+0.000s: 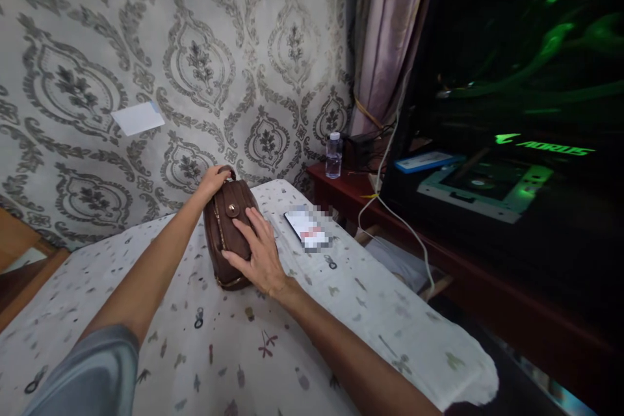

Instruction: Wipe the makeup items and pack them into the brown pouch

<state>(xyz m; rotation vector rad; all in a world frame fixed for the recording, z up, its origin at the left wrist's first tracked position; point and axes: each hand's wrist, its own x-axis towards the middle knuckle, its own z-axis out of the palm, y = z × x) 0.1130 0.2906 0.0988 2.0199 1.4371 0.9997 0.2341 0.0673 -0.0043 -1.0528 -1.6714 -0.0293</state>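
A brown leather-look bag (227, 227) with gold-toned zips and a round snap tab lies on a patterned white sheet (180, 364). At its far end my left hand (213, 183) is closed by the small handle loop (227, 173); the fingertips are partly hidden, so their exact hold is unclear. My right hand (260, 253) lies across the top and right side of the bag, fingers spread and touching it. Just right of the bag, a phone (307, 230) with a lit, blurred screen rests on the sheet.
A reddish-brown desk (351, 190) stands at right, bearing a clear bottle (333, 157) and a large dark glass-sided computer case (487, 110). A white cable (407, 234) hangs over its edge. Patterned wallpaper (199, 65) and a curtain (390, 26) rise behind.
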